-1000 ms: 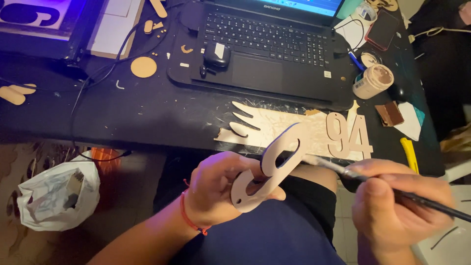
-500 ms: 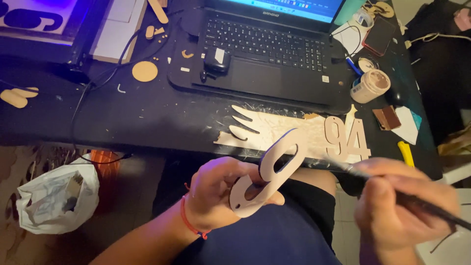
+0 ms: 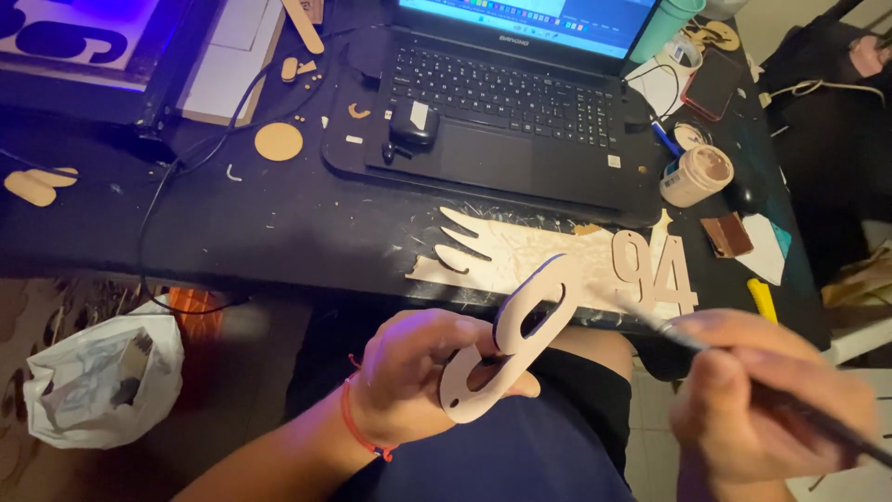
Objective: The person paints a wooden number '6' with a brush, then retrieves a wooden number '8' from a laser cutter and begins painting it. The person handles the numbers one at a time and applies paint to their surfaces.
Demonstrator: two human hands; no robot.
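Pale flat wooden cutout with two oval holes (image 3: 514, 346) now tipped more upright in left hand (image 3: 413, 376), upper end risen closer to tabletop edge; one second ago it lay lower, more slanted. Right hand (image 3: 762, 400) has shifted right and lower in view, fingers (image 3: 720, 372) blurred. Thin dark-handled paintbrush (image 3: 688, 342) has pulled back: bristle end, earlier right beside cutout's upper loop, now stands apart from it, to its right. View has drifted slightly.

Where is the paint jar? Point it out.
In the head view, the paint jar sits on the black desk, far right, just beside the laptop's right edge and above the wooden numbers.
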